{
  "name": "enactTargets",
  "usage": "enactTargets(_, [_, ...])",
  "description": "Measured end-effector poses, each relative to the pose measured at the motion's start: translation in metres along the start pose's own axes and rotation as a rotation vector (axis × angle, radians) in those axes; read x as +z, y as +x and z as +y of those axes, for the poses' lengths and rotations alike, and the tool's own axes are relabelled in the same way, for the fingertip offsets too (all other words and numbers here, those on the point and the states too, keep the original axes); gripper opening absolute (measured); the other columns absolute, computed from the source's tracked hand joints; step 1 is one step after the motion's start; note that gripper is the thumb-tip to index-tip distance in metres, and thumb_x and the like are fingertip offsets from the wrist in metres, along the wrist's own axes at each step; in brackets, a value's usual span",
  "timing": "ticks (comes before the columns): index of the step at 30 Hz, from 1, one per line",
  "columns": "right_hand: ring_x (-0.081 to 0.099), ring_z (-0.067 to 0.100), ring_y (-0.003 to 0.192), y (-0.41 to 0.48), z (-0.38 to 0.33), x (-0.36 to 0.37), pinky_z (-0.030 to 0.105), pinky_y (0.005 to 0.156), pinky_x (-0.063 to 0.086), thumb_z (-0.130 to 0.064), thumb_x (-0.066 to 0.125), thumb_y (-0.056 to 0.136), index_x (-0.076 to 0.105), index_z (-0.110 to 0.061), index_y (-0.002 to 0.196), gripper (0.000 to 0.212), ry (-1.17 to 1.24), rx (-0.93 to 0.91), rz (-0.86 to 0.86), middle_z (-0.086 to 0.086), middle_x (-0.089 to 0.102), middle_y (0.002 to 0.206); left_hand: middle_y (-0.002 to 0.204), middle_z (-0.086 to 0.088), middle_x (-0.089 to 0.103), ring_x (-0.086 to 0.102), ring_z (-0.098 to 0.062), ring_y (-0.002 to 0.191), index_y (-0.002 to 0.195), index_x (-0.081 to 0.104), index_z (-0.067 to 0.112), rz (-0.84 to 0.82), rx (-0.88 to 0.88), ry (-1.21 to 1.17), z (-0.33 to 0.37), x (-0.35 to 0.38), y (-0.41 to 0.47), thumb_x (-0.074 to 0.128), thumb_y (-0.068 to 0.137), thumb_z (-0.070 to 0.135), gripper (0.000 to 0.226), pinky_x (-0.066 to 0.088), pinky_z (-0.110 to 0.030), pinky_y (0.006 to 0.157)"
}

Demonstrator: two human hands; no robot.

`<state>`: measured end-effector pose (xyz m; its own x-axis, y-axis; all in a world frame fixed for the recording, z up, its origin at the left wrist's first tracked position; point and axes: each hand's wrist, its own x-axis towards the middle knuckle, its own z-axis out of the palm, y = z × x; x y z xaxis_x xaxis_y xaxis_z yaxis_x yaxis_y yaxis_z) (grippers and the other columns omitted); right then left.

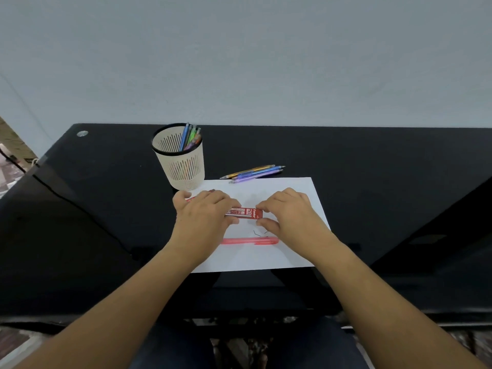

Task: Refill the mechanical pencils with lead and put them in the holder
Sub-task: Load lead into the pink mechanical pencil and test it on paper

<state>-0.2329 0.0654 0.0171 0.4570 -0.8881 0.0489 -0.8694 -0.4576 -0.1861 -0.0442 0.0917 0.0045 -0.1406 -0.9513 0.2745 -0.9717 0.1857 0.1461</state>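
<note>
A red lead case (246, 213) marked 2B lies over the white paper sheet (300, 251). My left hand (203, 214) grips its left end, and a red pencil part sticks out past that hand's far side. My right hand (286, 210) pinches the case's right end between thumb and fingers. A pink mechanical pencil (249, 241) lies on the sheet just in front of both hands, with a few thin lead bits (259, 233) beside it. Several pencils (253, 172) lie on the table behind the sheet. The beige slotted holder (183, 166) at the back left has several pencils standing in it.
The black glass table (372, 182) runs to a pale wall behind. A black cable (80, 206) crosses its left side. The table's front edge lies near my lap, and my knees show under it.
</note>
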Motion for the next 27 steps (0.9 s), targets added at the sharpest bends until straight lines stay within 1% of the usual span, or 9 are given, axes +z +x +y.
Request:
enactTargets(5, [0.044,0.010,0.110,-0.011,0.008,-0.005,0.024,0.096,0.029,-0.041,0.049,0.096,0.054,-0.031,0.129,0.035,0.021,0.001,-0.056,-0.009,0.059,0.119,0.123,0.017,0.058,0.051,-0.011,0.118,0.120,0.060,0.037,-0.018,0.066,0.044,0.014,0.004,-0.001,0.056,0.092,0.040,0.028,0.008,-0.042,0.097])
enactTargets(7, [0.044,0.010,0.110,-0.015,0.010,-0.006,0.024,0.096,0.031,-0.038,0.049,0.096,0.054,-0.030,0.130,0.034,0.037,0.001,-0.065,-0.008,0.060,0.118,0.120,0.016,0.060,0.054,-0.012,0.115,0.117,0.062,0.037,0.003,0.094,0.054,0.018,0.005,-0.001,0.061,0.090,0.039,0.027,0.009,-0.043,0.097])
enactTargets(10, [0.045,0.011,0.109,-0.020,0.013,-0.008,0.024,0.096,0.034,-0.034,0.049,0.097,0.055,-0.027,0.128,0.032,0.078,-0.007,-0.050,-0.007,0.061,0.117,0.108,0.012,0.067,0.062,-0.015,0.101,0.105,0.068,0.033,0.032,0.116,0.070,0.020,0.008,-0.001,0.074,0.079,0.035,0.026,0.015,-0.044,0.093])
enactTargets(12, [0.046,0.012,0.107,-0.022,0.013,-0.009,0.022,0.092,0.034,-0.030,0.048,0.098,0.057,-0.026,0.127,0.031,0.103,-0.013,-0.035,-0.006,0.062,0.114,0.102,0.011,0.068,0.064,-0.016,0.095,0.101,0.070,0.032,0.048,0.124,0.076,0.019,0.010,0.000,0.078,0.075,0.033,0.027,0.017,-0.043,0.091])
enactTargets(15, [0.045,0.010,0.106,-0.023,0.016,-0.009,0.014,0.085,0.031,-0.024,0.045,0.100,0.059,-0.026,0.127,0.030,0.116,-0.021,-0.023,-0.006,0.063,0.112,0.103,0.010,0.069,0.065,-0.018,0.096,0.101,0.070,0.031,0.071,0.135,0.079,0.019,0.010,0.000,0.079,0.074,0.030,0.028,0.018,-0.045,0.091])
enactTargets(17, [0.045,0.009,0.107,-0.023,0.016,-0.009,0.014,0.087,0.032,-0.023,0.046,0.099,0.058,-0.025,0.127,0.031,0.143,-0.001,-0.001,-0.006,0.062,0.114,0.104,0.008,0.069,0.065,-0.019,0.097,0.102,0.070,0.030,0.081,0.135,0.074,0.019,0.010,-0.001,0.080,0.074,0.029,0.029,0.019,-0.045,0.091])
enactTargets(21, [0.046,0.012,0.114,-0.024,0.015,-0.002,0.027,0.097,0.036,-0.032,0.051,0.096,0.046,-0.027,0.136,0.041,0.105,0.165,0.086,-0.006,0.057,0.124,0.105,0.008,0.067,0.063,-0.018,0.099,0.105,0.069,0.029,0.121,0.106,0.091,0.018,0.010,-0.003,0.079,0.076,0.027,0.030,0.018,-0.042,0.090])
enactTargets(24, [0.047,0.012,0.112,-0.027,0.015,0.003,0.031,0.097,0.035,-0.042,0.054,0.093,0.053,-0.030,0.129,0.038,0.010,0.208,0.088,-0.008,0.057,0.120,0.104,0.005,0.066,0.062,-0.021,0.098,0.105,0.068,0.027,0.156,0.117,0.128,0.015,0.008,-0.003,0.081,0.074,0.025,0.033,0.018,-0.042,0.089])
enactTargets(27, [0.047,0.012,0.111,-0.027,0.012,0.004,0.032,0.097,0.033,-0.048,0.054,0.091,0.056,-0.031,0.125,0.038,0.025,0.192,0.073,-0.009,0.058,0.117,0.100,0.002,0.064,0.060,-0.023,0.095,0.102,0.066,0.024,0.202,0.186,0.180,0.012,0.005,-0.002,0.087,0.066,0.022,0.041,0.025,-0.045,0.087])
